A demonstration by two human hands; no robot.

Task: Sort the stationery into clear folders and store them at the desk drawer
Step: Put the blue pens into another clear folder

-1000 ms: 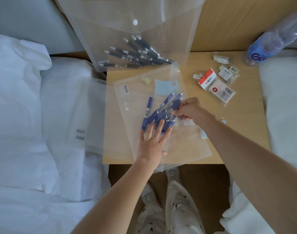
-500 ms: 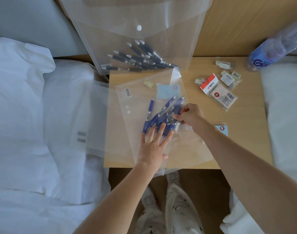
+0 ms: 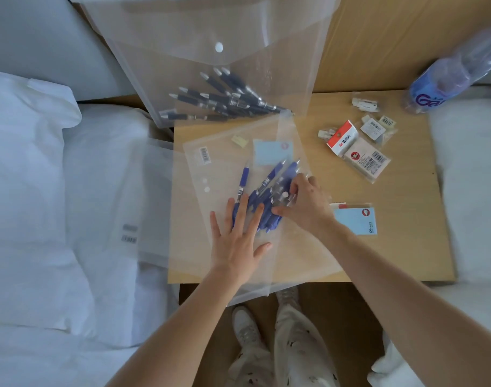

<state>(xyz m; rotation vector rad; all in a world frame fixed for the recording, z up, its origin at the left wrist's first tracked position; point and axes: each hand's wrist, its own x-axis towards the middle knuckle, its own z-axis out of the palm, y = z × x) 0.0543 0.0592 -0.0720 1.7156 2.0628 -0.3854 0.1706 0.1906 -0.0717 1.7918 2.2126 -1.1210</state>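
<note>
On the small wooden desk (image 3: 406, 247), a clear folder (image 3: 224, 163) lies flat with a bundle of blue pens (image 3: 269, 188) inside it. The left hand (image 3: 238, 238) rests palm-down on the folder, fingers straight and spread, the fingertips pressing over the lower ends of the pens. The right hand (image 3: 305, 205) sits at the folder's right edge with its fingers curled; thumb and fingers pinch the pens together with the plastic there, though whether the fingers are inside the opening or on top of the sheet cannot be told. One pen lies slightly apart to the left of the bundle, tip pointing away from the person.

A second clear folder (image 3: 210, 65), snap-flapped, stands tilted against the wooden panel behind the desk and holds dark pens (image 3: 224, 104) fanned along its lower edge. Under the flat folder show a blue note pad (image 3: 269, 152) and a small yellow piece (image 3: 240, 141). To the right lie packaged erasers (image 3: 364, 155), another sticky note pad (image 3: 356, 220) and a plastic bottle (image 3: 448, 76) at the far corner. White bedding (image 3: 43, 191) flanks the desk.
</note>
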